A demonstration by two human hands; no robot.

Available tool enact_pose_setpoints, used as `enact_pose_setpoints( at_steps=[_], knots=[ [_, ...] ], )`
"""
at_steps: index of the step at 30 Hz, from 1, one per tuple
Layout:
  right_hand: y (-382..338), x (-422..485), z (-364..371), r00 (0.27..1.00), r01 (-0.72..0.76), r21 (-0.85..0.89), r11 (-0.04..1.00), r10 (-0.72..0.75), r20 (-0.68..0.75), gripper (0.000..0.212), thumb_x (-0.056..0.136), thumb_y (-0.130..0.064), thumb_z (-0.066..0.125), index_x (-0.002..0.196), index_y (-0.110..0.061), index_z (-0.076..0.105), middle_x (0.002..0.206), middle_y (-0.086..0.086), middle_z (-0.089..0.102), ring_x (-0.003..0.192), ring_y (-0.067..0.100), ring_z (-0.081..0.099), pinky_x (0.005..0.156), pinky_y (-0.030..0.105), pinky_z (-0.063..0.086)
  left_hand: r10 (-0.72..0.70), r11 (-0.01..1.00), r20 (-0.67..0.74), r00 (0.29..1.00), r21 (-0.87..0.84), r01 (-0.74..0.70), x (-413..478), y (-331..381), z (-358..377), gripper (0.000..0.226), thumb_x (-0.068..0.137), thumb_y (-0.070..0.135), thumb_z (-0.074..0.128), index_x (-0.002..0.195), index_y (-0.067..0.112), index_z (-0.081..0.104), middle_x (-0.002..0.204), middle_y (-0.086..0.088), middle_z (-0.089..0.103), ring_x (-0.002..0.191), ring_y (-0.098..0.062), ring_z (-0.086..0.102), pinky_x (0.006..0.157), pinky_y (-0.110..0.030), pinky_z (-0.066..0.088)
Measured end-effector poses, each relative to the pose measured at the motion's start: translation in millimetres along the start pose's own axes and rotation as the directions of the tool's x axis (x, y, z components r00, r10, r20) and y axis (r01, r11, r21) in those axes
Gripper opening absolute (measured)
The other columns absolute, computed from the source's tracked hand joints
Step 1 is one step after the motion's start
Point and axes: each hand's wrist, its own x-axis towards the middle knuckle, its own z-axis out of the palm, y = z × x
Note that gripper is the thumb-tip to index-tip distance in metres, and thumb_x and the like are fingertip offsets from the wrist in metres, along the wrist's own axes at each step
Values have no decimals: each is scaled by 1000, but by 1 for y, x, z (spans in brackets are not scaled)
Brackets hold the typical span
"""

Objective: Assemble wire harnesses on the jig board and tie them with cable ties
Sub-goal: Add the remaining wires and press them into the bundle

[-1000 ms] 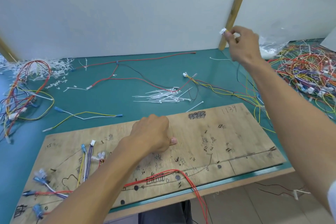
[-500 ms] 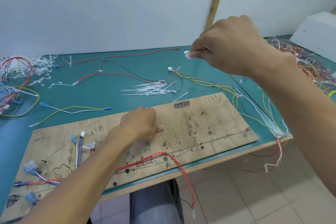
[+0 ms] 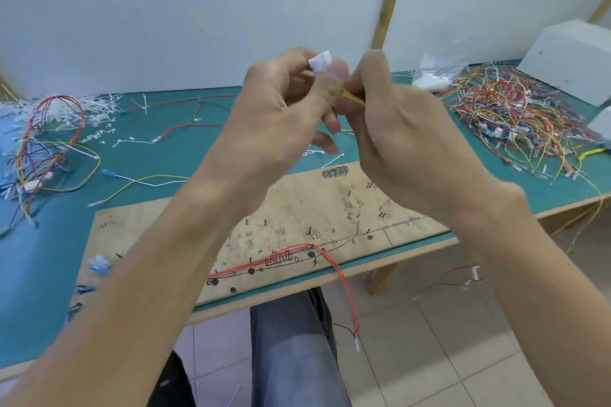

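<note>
Both hands are raised together above the wooden jig board (image 3: 330,205). My left hand (image 3: 284,109) pinches a small white connector (image 3: 320,62) between thumb and fingers. My right hand (image 3: 390,129) grips the yellow wire (image 3: 352,97) that runs from that connector, its fingers curled round it. A red wire (image 3: 297,249) lies along the board's marked front line and hangs off the table edge, ending in a white plug (image 3: 357,344). Blue terminals (image 3: 99,266) sit at the board's left end. The cable ties behind my hands are mostly hidden.
A large tangle of coloured wires (image 3: 515,122) fills the table's right. A smaller wire bundle (image 3: 43,149) and cut tie scraps (image 3: 99,102) lie at the left. Loose wires (image 3: 145,180) cross the green mat. A white box (image 3: 575,56) stands far right; my leg (image 3: 291,347) is below.
My left hand left the jig board and rose to meet my right hand, taking the white connector. My right hand drew in toward the centre with the wire.
</note>
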Motion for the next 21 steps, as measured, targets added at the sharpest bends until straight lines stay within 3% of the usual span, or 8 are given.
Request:
enact_pose_setpoints(
  at_steps=[3,5,7,9,12,15,18,21],
  knots=[
    [-8,-15,9,991,-105,277,955,124,-55,15,110,-20,52,103,-8,46,73,-3,62,63,25,56,58,39,43,67,996,-134,989,59,-60,-13,-2,4,25,106,23,62,94,1,59,72,-4,67,62,-20,61,53,-37,56],
    [-7,-30,15,971,-229,415,880,236,36,16,107,-23,61,97,-13,53,71,-2,68,64,21,62,61,39,49,38,999,-221,974,-25,-44,-17,-1,-2,23,105,25,63,91,7,56,72,-7,64,62,-22,61,51,-33,53],
    [-4,-47,19,953,-304,460,835,257,163,16,105,-25,65,91,-18,61,71,-4,72,67,20,68,68,45,54,1,991,-287,958,-128,-39,-20,1,-12,24,106,29,62,88,13,57,73,-5,62,64,-23,60,53,-31,52],
    [-4,-64,22,946,-323,463,825,274,172,20,103,-34,66,87,-22,67,69,-4,71,66,18,69,68,45,54,-23,986,-326,945,-165,-33,-25,2,-20,25,106,30,62,87,15,59,74,-4,63,67,-21,62,55,-30,54],
    [-8,-79,20,936,-281,311,908,331,-118,22,99,-43,69,88,-24,73,63,-6,66,61,16,62,63,38,50,-48,987,-333,942,-162,-7,-35,2,-23,23,105,29,62,90,12,60,77,-6,63,71,-21,66,57,-32,58],
    [-8,-80,14,901,-209,110,972,235,-364,18,102,-34,71,95,-18,76,69,-4,70,63,20,63,64,40,51,-84,960,-322,943,-278,-10,-41,1,-19,24,109,27,56,89,13,55,80,-6,65,73,-22,71,61,-35,61],
    [6,-72,25,889,-158,-35,987,126,-441,17,105,-28,68,97,-14,74,77,1,70,71,27,61,69,44,48,-113,908,-345,932,-416,-44,-42,9,-18,24,111,24,50,91,11,53,81,-6,68,74,-23,72,68,-36,62],
    [32,-76,54,899,-258,-85,962,207,-387,6,100,-14,70,99,-10,73,88,5,73,83,34,63,76,45,45,-117,867,-380,917,-489,-92,-40,14,-23,23,112,26,45,95,11,49,84,-7,68,73,-22,71,73,-37,62]
  ],
)
